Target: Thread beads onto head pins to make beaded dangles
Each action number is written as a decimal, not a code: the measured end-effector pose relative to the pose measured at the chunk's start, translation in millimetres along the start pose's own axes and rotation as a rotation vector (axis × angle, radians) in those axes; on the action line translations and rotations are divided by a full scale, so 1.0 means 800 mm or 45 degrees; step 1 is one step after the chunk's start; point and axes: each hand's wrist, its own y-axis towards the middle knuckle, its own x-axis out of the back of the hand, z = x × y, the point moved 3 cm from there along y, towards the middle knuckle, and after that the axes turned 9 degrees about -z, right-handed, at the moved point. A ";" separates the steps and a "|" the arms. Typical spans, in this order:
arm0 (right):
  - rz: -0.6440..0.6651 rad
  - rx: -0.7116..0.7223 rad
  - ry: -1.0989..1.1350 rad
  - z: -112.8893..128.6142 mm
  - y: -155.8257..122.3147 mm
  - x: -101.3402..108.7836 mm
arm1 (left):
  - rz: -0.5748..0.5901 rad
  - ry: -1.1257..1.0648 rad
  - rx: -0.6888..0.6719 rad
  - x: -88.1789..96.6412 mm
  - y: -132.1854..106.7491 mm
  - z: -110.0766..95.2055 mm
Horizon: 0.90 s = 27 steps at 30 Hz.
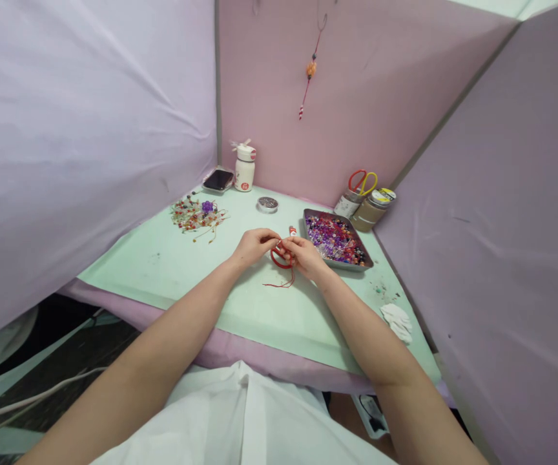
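Both my hands meet at the middle of the pale green table (172, 265). My left hand (254, 247) and my right hand (304, 256) are closed in pinches on a red cord (281, 261), which loops between them. Loose ends of the cord trail onto the table below my hands. A metal tray (356, 265) full of mixed purple, red and orange beads lies just right of my right hand. A small red-and-white thing (292, 230) stands just behind my fingers.
A heap of beaded pins (196, 215) lies at the back left, with a phone (217, 180) and a white bottle (245, 167) behind it. A round tin (267, 205), jars with scissors (362, 183), white tissue (397, 321) and a hanging charm (310, 68) are also here.
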 end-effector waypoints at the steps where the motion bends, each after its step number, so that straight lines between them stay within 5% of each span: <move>1: 0.009 -0.006 0.011 0.000 0.000 0.000 | -0.011 -0.007 -0.006 0.000 0.000 0.000; 22: 0.350 -0.304 0.171 -0.003 0.001 0.003 | 0.058 -0.116 -0.130 -0.005 -0.001 0.001; 27: 0.324 -0.312 0.174 -0.007 0.003 0.005 | 0.078 -0.126 -0.160 -0.005 0.001 0.001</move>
